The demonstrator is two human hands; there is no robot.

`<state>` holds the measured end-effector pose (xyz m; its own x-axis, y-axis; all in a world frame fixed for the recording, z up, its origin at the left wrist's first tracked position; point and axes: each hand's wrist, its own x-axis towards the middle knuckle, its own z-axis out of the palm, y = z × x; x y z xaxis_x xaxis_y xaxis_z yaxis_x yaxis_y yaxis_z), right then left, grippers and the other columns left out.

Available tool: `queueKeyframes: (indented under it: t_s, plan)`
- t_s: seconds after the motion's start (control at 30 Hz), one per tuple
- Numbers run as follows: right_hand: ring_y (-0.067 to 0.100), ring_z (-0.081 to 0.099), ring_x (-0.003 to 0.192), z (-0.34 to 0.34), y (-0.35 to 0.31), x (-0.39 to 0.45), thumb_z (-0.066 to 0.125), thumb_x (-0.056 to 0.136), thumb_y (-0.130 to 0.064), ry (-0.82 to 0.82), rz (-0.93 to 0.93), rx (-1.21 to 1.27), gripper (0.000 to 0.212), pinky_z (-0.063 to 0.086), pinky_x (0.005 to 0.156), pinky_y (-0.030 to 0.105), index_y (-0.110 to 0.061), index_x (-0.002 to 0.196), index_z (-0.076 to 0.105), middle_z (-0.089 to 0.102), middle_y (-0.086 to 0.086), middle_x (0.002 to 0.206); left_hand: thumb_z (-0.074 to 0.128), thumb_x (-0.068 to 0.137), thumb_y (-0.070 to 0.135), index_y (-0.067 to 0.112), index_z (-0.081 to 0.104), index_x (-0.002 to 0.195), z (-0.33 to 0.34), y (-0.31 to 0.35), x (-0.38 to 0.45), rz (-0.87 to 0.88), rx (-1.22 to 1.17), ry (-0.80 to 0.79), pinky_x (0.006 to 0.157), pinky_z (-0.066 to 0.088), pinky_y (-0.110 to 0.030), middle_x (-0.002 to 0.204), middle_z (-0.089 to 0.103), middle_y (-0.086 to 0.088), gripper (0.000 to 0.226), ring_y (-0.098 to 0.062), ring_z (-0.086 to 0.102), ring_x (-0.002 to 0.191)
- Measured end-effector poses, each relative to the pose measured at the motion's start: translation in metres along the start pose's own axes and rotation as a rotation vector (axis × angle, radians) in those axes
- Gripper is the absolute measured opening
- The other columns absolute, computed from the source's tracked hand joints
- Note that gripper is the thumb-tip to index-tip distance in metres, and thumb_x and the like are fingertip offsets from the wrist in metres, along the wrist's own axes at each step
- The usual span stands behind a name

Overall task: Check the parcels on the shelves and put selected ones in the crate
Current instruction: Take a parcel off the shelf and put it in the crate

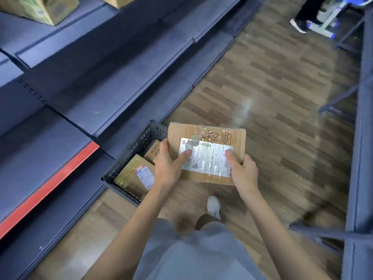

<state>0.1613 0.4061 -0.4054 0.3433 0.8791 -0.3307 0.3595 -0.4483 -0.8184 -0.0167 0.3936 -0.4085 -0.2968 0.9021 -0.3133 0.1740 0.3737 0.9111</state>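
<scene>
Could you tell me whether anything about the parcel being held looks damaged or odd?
The parcel, held by both hands above the crate, has crinkled tape over its label and black handwriting on the cardboard. No tears show.

Head camera looks steeply down (wide-angle, close) over aisle floor (272,81).

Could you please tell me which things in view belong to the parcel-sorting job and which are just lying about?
Part of the job:
- cardboard parcel, held by the left hand and right hand
- dark crate on the floor, parcels already inside
- blue shelves

Just lying about:
- step stool, far right
- another person's shoe
</scene>
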Motion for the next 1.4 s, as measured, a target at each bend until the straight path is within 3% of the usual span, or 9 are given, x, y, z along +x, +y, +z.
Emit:
queueKeyframes:
  t_s: [0.13, 0.27, 0.4, 0.67, 0.73, 0.83, 0.93, 1.1, 1.4]
  plan:
    - [0.023, 0.06, 0.09, -0.017, -0.008, 0.074, 0.057, 0.087, -0.04, -0.117, -0.023, -0.038, 0.038, 0.045, 0.073, 0.032, -0.005, 0.102, 0.057, 0.064, 0.008, 0.099, 0.067, 0.082, 0.029, 0.029, 0.042, 0.113, 0.05, 0.02, 0.032, -0.033, -0.03, 0.119, 0.074, 0.048, -0.025, 0.092, 0.053, 0.022, 0.04, -0.003, 0.055, 0.085]
    - [0.004, 0.056, 0.072, -0.037, -0.026, 0.127, 0.054, 0.09, -0.034, -0.265, -0.051, -0.075, 0.031, 0.038, 0.048, 0.007, -0.007, 0.107, 0.054, 0.061, 0.0, 0.092, 0.07, 0.08, 0.029, 0.039, 0.045, 0.105, 0.088, 0.034, 0.051, -0.109, -0.099, 0.242, 0.078, 0.053, -0.038, 0.096, 0.061, 0.013, 0.036, -0.014, 0.061, 0.09]
    - [0.002, 0.055, 0.07, -0.032, -0.038, 0.164, 0.056, 0.09, -0.032, -0.454, -0.124, -0.227, 0.031, 0.038, 0.048, 0.005, -0.006, 0.106, 0.055, 0.063, 0.001, 0.092, 0.068, 0.082, 0.027, 0.019, 0.045, 0.124, 0.108, 0.028, 0.044, -0.24, -0.137, 0.409, 0.071, 0.049, -0.02, 0.1, 0.06, 0.008, 0.048, -0.009, 0.058, 0.085]
    - [0.009, 0.059, 0.074, 0.041, -0.038, 0.172, 0.05, 0.093, -0.033, -0.776, -0.171, -0.434, 0.021, 0.048, 0.06, 0.016, -0.013, 0.099, 0.051, 0.061, 0.0, 0.091, 0.068, 0.081, 0.032, 0.021, 0.04, 0.119, 0.082, -0.002, 0.041, -0.525, -0.228, 0.636, 0.076, 0.056, -0.045, 0.106, 0.06, -0.002, 0.048, -0.022, 0.063, 0.088]
    - [0.016, 0.063, 0.083, 0.061, -0.04, 0.174, 0.049, 0.093, -0.034, -0.808, -0.172, -0.451, 0.019, 0.055, 0.072, 0.034, -0.016, 0.098, 0.051, 0.064, 0.002, 0.097, 0.068, 0.081, 0.032, 0.021, 0.039, 0.118, 0.073, -0.01, 0.049, -0.557, -0.267, 0.66, 0.077, 0.056, -0.049, 0.109, 0.058, -0.004, 0.048, -0.024, 0.064, 0.09]
    - [0.018, 0.063, 0.085, 0.095, -0.047, 0.178, 0.049, 0.094, -0.032, -0.848, -0.186, -0.499, 0.018, 0.055, 0.072, 0.034, -0.015, 0.099, 0.05, 0.062, 0.001, 0.096, 0.067, 0.083, 0.03, 0.022, 0.037, 0.111, 0.058, -0.024, 0.068, -0.576, -0.318, 0.681, 0.075, 0.057, -0.046, 0.103, 0.056, -0.001, 0.042, -0.024, 0.064, 0.09]
    - [0.024, 0.063, 0.09, 0.126, -0.05, 0.186, 0.049, 0.093, -0.032, -0.854, -0.199, -0.554, 0.018, 0.054, 0.078, 0.042, -0.015, 0.096, 0.05, 0.064, 0.006, 0.098, 0.066, 0.083, 0.029, 0.02, 0.035, 0.108, 0.05, -0.041, 0.086, -0.57, -0.3, 0.71, 0.066, 0.053, -0.027, 0.092, 0.053, 0.003, 0.04, -0.018, 0.059, 0.084]
    - [0.018, 0.06, 0.079, 0.184, -0.036, 0.207, 0.051, 0.092, -0.024, -0.855, -0.186, -0.596, 0.012, 0.047, 0.058, 0.022, -0.012, 0.092, 0.051, 0.062, 0.004, 0.092, 0.064, 0.085, 0.024, 0.017, 0.034, 0.1, 0.047, -0.087, 0.116, -0.623, -0.283, 0.696, 0.052, 0.038, -0.006, 0.079, 0.047, 0.008, 0.034, -0.004, 0.047, 0.068]
    - [0.005, 0.054, 0.066, 0.265, 0.052, 0.264, 0.049, 0.094, -0.028, -0.876, -0.126, -0.736, 0.024, 0.04, 0.047, 0.01, -0.004, 0.1, 0.051, 0.058, 0.001, 0.089, 0.064, 0.085, 0.019, 0.019, 0.034, 0.104, 0.058, -0.188, 0.183, -0.752, -0.269, 0.612, 0.067, 0.044, -0.024, 0.093, 0.056, 0.0, 0.036, -0.02, 0.055, 0.087]
